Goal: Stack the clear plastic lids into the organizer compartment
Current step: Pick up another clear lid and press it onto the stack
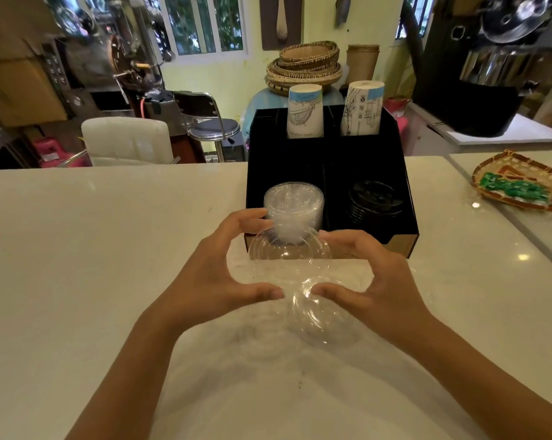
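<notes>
A black organizer (pixel 328 160) stands on the white counter. Its front left compartment holds a stack of clear plastic lids (pixel 293 203). Just in front of the organizer, both hands hold one clear lid (pixel 289 254) by its rim, above the counter. My left hand (pixel 217 271) grips its left side and my right hand (pixel 373 274) its right side. A second clear lid (pixel 322 312) lies on the counter below my right thumb.
Black lids (pixel 374 200) fill the front right compartment. Two stacks of paper cups (pixel 304 111) (pixel 362 108) stand in the rear compartments. A woven tray (pixel 522 185) with green packets sits at the right. A white chair (pixel 127 141) is behind the counter.
</notes>
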